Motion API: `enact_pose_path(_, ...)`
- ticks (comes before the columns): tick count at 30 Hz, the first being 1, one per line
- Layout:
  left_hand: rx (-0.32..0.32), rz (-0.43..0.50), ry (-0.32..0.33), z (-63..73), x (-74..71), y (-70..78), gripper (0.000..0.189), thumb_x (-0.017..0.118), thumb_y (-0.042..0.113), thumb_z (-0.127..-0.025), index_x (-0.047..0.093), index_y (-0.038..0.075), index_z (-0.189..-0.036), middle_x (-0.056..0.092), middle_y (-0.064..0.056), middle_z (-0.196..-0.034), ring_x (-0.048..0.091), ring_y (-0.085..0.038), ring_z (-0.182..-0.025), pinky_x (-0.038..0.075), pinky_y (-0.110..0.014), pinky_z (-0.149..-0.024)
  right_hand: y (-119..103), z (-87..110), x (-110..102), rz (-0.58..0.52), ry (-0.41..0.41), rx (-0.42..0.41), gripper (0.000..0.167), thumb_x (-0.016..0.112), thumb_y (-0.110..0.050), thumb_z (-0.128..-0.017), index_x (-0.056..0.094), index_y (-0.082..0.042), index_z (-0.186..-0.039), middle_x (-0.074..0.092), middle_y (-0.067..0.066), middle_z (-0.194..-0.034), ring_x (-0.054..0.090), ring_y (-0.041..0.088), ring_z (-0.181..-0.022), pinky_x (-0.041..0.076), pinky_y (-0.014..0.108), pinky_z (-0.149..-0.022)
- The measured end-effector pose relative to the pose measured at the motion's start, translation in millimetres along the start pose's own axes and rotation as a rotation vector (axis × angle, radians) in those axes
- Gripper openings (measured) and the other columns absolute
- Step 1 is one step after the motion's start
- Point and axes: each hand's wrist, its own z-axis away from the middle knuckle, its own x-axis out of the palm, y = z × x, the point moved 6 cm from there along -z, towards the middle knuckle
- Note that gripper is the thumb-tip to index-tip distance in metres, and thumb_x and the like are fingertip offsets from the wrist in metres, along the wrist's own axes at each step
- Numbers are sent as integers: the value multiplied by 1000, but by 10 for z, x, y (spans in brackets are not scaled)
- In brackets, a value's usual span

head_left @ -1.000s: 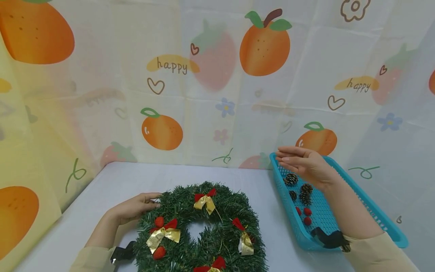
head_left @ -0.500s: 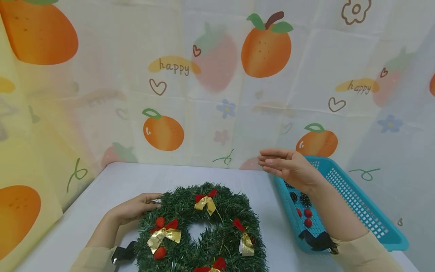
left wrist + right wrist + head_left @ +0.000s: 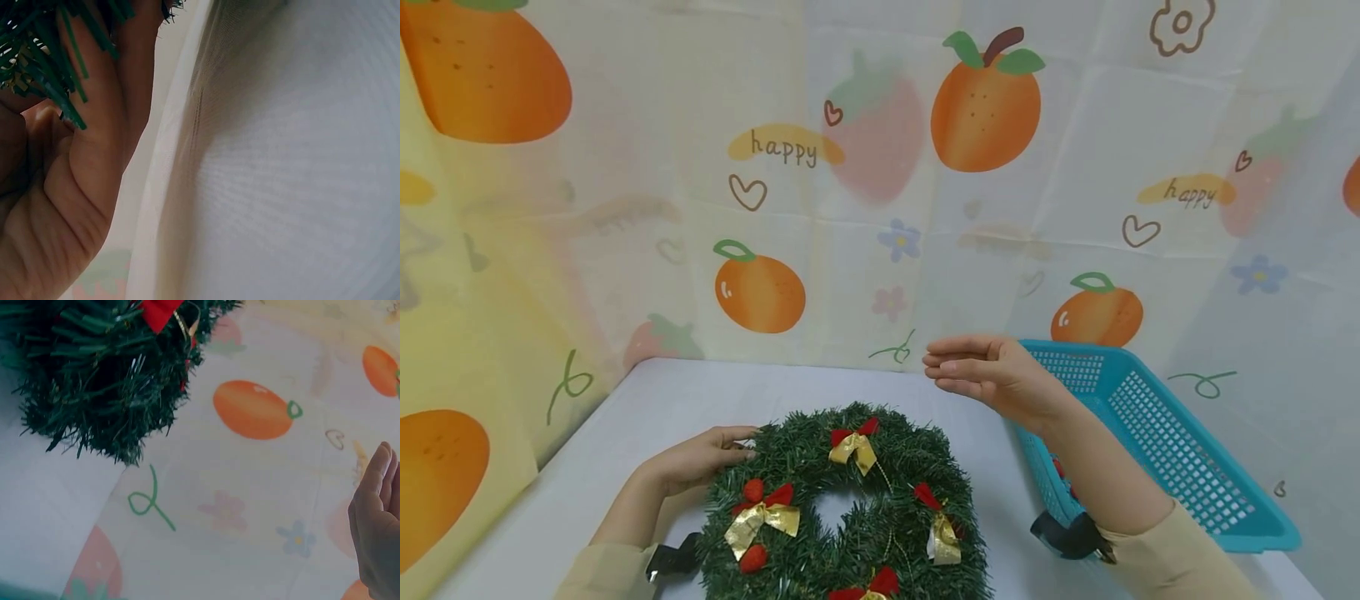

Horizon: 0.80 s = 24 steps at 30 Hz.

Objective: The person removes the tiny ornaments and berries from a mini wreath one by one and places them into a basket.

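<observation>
A green tinsel wreath point(image 3: 790, 467) lies at the front middle of the white table in the head view, decorated with red-and-gold bows and red berries. At its upper left edge, my left hand point(image 3: 696, 457) holds the rim. The left wrist view has the fingers point(image 3: 94, 125) reaching into the green strands, their tips hidden. Apart from the wreath, my right hand point(image 3: 988, 375) hovers above the table between wreath and basket. Its fingers are nearly straight and together, with nothing visible in them. The right wrist view shows part of this hand point(image 3: 379, 531) at the right edge.
A blue plastic basket point(image 3: 1195, 454) stands on the right, its near side partly covered by my right forearm. Red berries point(image 3: 1060, 469) show inside. Behind the table point(image 3: 692, 387) hangs a fruit-printed cloth point(image 3: 850, 217). Black straps sit at both wrists.
My right hand has moved left, from over the basket towards the wreath. The forearm now hides the pine cones in the basket. My left hand and the wreath stay in place.
</observation>
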Motion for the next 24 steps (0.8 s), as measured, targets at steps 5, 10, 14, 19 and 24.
enact_pose_path(5, 0, 23, -2, 3, 12, 11, 72, 52, 26, -103, 16, -7, -155, 17, -44, -154, 22, -8, -60, 31, -24, -55, 46, -59, 170, 11, -45, 12, 27, 61, -6, -96, 66, -11, -122, 69, -2, -119, 68, 12, -112, 54, 28, -98)
enact_pose_path(10, 4, -2, -1, 1, 8, 6, 72, 52, 27, -103, 17, -7, -155, 20, -43, -154, 38, -11, -64, 34, -23, -57, 104, -94, 348, 34, -78, 27, 34, 64, -8, -95, 62, -4, -128, 68, 0, -121, 68, 14, -113, 53, 30, -100)
enact_pose_path(14, 2, -21, -4, 5, 12, 2, 71, 52, 27, -103, 19, -8, -155, 18, -43, -155, 52, -29, -109, 44, -28, -76, 160, -127, 493, 30, -104, 41, 40, 64, -9, -95, 58, 1, -133, 68, 1, -121, 68, 13, -110, 54, 31, -100)
enact_pose_path(19, 11, 13, -9, 3, 11, 1, 71, 52, 25, -103, 17, -9, -155, 16, -44, -154, 37, -10, -71, 35, -24, -61, 209, -170, 687, 13, -154, 54, 41, 65, -13, -95, 57, 3, -132, 67, 2, -122, 68, 13, -108, 51, 38, -104)
enact_pose_path(24, 17, 17, -4, -3, 7, 5, 71, 52, 25, -103, 17, -9, -155, 22, -43, -153, 28, -7, -62, 31, -24, -56, 246, -209, 855, -4, -202, 75, 38, 66, -11, -94, 60, 4, -129, 68, 4, -120, 69, 14, -106, 52, 41, -103)
